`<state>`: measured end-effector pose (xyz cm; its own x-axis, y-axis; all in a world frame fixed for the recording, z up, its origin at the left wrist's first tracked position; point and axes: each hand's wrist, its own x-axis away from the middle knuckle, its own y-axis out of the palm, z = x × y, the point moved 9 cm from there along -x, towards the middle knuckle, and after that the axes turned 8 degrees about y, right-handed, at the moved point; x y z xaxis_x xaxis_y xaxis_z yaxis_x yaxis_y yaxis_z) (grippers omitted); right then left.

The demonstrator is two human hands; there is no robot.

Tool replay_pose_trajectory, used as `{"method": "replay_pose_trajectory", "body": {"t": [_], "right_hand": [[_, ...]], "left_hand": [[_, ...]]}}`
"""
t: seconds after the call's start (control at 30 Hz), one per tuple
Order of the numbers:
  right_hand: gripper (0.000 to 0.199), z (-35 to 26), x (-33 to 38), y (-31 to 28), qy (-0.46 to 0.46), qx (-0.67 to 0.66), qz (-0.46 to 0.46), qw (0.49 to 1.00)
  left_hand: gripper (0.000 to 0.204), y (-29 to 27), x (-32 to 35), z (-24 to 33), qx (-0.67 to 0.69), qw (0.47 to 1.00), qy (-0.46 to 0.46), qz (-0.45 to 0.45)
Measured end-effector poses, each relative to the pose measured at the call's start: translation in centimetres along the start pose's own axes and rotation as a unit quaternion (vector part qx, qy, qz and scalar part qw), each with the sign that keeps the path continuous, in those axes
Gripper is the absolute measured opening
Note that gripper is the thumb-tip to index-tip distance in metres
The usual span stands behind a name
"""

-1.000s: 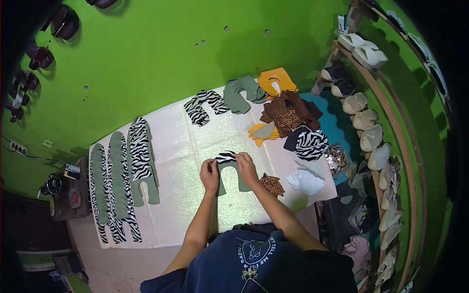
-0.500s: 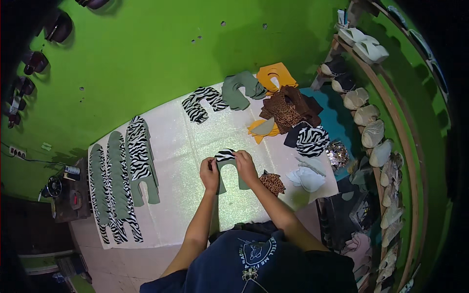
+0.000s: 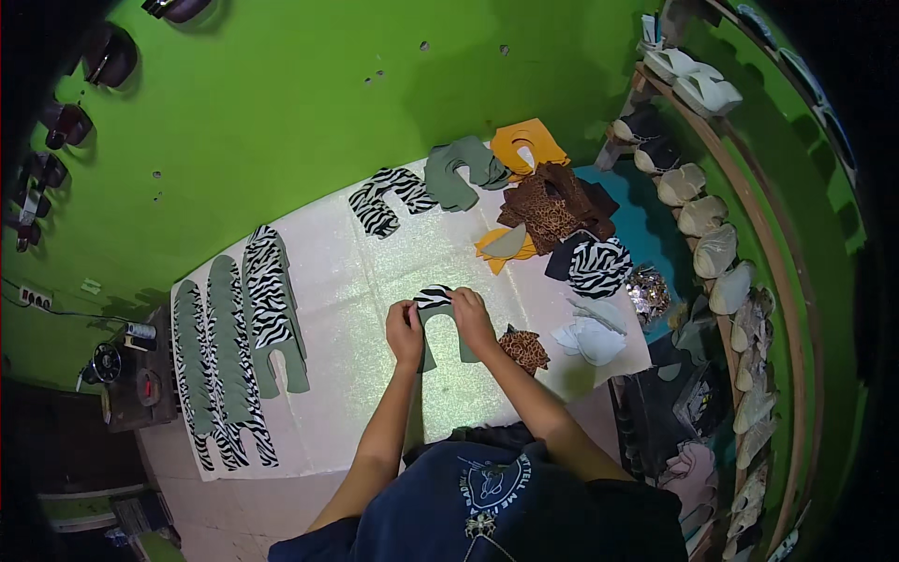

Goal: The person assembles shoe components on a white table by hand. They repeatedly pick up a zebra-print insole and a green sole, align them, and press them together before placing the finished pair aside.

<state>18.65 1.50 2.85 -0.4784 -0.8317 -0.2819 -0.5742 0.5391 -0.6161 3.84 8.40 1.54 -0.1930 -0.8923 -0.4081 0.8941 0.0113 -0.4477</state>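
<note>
Both hands grip a U-shaped green piece (image 3: 467, 353) at the near middle of the table, its curved end pointing away from me. A small black-and-white zebra-print piece (image 3: 433, 297) lies over that curve. My left hand (image 3: 405, 334) is closed at the left end of the zebra print, with the thumb and fingertips together. My right hand (image 3: 474, 321) pinches its right end. What lies under the fingertips is hidden. Right of my right wrist sits a pile of leopard-print pieces (image 3: 523, 352).
Overlapping rows of green and zebra-print pieces (image 3: 270, 281) run along the table's left end. At the back lie zebra-print (image 3: 384, 199), green (image 3: 455, 192) and orange stacks (image 3: 530, 142). Brown leopard-print pieces (image 3: 552, 211) and white pieces (image 3: 592, 343) are at right, beside a shoe rack (image 3: 704, 216).
The view has shifted slightly. Both hands keep their grip on the piece, with hardly any visible movement.
</note>
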Motion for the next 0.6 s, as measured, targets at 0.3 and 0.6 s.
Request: {"method": "replay_pose_trajectory", "body": {"t": [0.3,0.6], "right_hand": [[0.020,-0.6,0.3,-0.4,-0.030,0.040,0.028,0.998],[0.023,0.1,0.4,-0.3,-0.006,0.025,0.026,0.999]], "left_hand": [[0.008,0.0,-0.2,0.9,-0.042,0.998,0.047,-0.005],[0.013,0.3,-0.3,2.0,-0.055,0.995,0.081,-0.035]]}}
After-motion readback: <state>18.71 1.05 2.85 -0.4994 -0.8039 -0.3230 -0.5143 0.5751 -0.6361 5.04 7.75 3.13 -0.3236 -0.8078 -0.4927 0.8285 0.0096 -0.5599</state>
